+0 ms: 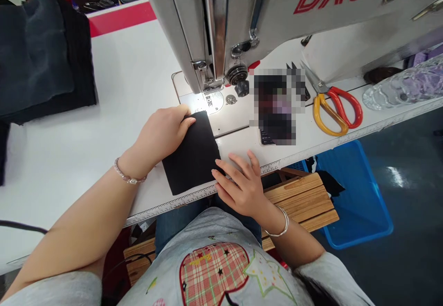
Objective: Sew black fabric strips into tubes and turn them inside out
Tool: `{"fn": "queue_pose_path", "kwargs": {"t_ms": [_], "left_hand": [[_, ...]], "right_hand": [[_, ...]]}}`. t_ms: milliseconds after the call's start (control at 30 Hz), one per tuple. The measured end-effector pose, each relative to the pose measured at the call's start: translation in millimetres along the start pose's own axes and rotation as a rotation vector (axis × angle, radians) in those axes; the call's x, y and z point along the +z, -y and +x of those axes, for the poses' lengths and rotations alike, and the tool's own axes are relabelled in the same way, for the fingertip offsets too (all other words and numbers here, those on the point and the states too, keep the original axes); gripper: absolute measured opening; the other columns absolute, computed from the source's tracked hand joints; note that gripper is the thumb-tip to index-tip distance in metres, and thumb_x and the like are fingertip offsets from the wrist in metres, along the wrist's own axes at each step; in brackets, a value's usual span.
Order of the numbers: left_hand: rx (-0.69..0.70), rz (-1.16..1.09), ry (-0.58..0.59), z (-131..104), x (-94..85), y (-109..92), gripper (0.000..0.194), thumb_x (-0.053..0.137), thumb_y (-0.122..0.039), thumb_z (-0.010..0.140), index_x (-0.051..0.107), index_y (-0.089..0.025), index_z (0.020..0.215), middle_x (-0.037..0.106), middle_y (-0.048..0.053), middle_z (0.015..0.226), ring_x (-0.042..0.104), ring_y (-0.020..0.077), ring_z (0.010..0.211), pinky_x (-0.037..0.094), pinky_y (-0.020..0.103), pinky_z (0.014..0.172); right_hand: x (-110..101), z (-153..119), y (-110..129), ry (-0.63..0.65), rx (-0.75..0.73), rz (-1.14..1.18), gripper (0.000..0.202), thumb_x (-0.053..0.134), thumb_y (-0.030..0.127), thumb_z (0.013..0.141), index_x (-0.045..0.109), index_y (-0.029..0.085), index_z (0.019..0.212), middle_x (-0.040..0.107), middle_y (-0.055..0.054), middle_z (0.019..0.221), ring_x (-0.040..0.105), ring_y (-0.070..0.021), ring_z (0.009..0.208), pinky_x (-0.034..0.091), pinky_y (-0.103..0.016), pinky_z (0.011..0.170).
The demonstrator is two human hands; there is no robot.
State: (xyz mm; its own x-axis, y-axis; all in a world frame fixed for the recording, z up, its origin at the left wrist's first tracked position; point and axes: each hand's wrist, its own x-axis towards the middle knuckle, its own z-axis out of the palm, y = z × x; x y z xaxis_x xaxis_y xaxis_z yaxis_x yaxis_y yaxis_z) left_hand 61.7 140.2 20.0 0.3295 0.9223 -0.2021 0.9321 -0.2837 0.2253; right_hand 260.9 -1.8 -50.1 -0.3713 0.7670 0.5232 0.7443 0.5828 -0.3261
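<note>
A black rectangular piece of fabric [194, 158] lies flat on the white table, its far edge just short of the metal needle plate [216, 100] of the sewing machine [221, 29]. My left hand [166, 128] pinches the fabric's far left corner between thumb and fingers, close to the presser foot. Over the fabric's near right corner, my right hand [242, 181] has its fingers spread, with fingertips at the edge. Nothing is gripped in the right hand.
Scissors with red and yellow handles [332, 107] lie at the right, beside a clear ridged bottle [401, 87] and a phone [273, 112], mostly blurred. Stacked dark fabric [44, 57] sits far left. Below right are a wooden bench [301, 200] and a blue bin [360, 204].
</note>
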Motion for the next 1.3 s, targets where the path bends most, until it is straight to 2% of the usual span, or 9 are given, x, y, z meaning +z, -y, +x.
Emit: {"fn": "queue_pose_path", "kwargs": {"t_ms": [467, 767, 867, 1000, 1133, 1200, 1300], "left_hand": [[-0.006, 0.057, 0.014, 2, 2.0, -1, 0.016, 0.037, -0.032, 0.092, 0.043, -0.022, 0.08, 0.055, 0.004, 0.07, 0.052, 0.0221, 0.063, 0.034, 0.033, 0.058], [0.0, 0.049, -0.052, 2, 6.4, 1, 0.014, 0.042, -0.033, 0.091, 0.049, -0.022, 0.086, 0.056, 0.003, 0.067, 0.055, 0.0221, 0.062, 0.036, 0.033, 0.055], [-0.011, 0.012, -0.093, 0, 9.8, 1, 0.014, 0.045, -0.033, 0.091, 0.051, -0.022, 0.095, 0.06, 0.003, 0.074, 0.058, 0.0225, 0.068, 0.04, 0.034, 0.06], [0.046, -0.079, -0.212, -1, 15.5, 1, 0.016, 0.047, -0.029, 0.091, 0.053, -0.022, 0.104, 0.063, 0.007, 0.095, 0.06, 0.0233, 0.086, 0.046, 0.037, 0.074], [0.134, -0.08, -0.305, 1, 21.0, 2, 0.017, 0.047, -0.024, 0.092, 0.063, -0.027, 0.098, 0.065, 0.008, 0.105, 0.057, 0.0252, 0.1, 0.045, 0.045, 0.086], [0.167, -0.077, -0.309, 4, 23.9, 3, 0.023, 0.045, -0.026, 0.094, 0.067, -0.029, 0.094, 0.068, 0.006, 0.104, 0.057, 0.0255, 0.101, 0.044, 0.047, 0.088], [0.225, -0.107, -0.303, 7, 26.6, 5, 0.03, 0.041, -0.03, 0.097, 0.07, -0.028, 0.093, 0.071, 0.004, 0.102, 0.059, 0.0237, 0.1, 0.046, 0.044, 0.089]], "right_hand": [[0, 0, -1, -0.001, -0.015, 0.009, 0.024, 0.065, 0.03, 0.088, 0.069, 0.022, 0.11, 0.069, -0.001, 0.124, 0.055, -0.0265, 0.121, 0.027, -0.058, 0.116], [-1, -2, -2, 0.039, -0.008, -0.009, 0.025, 0.063, 0.033, 0.09, 0.069, 0.025, 0.113, 0.068, -0.001, 0.126, 0.052, -0.0248, 0.125, 0.024, -0.055, 0.118], [-1, -2, -2, 0.041, -0.011, -0.006, 0.026, 0.062, 0.032, 0.09, 0.069, 0.024, 0.113, 0.068, -0.001, 0.126, 0.052, -0.0251, 0.125, 0.024, -0.056, 0.118], [-1, -2, -3, 0.046, -0.014, -0.009, 0.025, 0.062, 0.031, 0.09, 0.068, 0.024, 0.114, 0.068, 0.0, 0.127, 0.054, -0.0252, 0.123, 0.024, -0.056, 0.117], [-2, -1, -4, 0.038, -0.026, -0.019, 0.025, 0.062, 0.03, 0.09, 0.068, 0.023, 0.113, 0.068, 0.001, 0.126, 0.056, -0.026, 0.12, 0.024, -0.056, 0.117], [-3, -1, -3, 0.04, -0.01, -0.03, 0.026, 0.063, 0.032, 0.089, 0.068, 0.024, 0.113, 0.068, 0.001, 0.126, 0.055, -0.0271, 0.121, 0.023, -0.058, 0.116], [-5, 0, -2, 0.051, 0.024, -0.049, 0.026, 0.063, 0.033, 0.089, 0.069, 0.026, 0.113, 0.069, 0.0, 0.126, 0.054, -0.0282, 0.122, 0.02, -0.06, 0.116]]}}
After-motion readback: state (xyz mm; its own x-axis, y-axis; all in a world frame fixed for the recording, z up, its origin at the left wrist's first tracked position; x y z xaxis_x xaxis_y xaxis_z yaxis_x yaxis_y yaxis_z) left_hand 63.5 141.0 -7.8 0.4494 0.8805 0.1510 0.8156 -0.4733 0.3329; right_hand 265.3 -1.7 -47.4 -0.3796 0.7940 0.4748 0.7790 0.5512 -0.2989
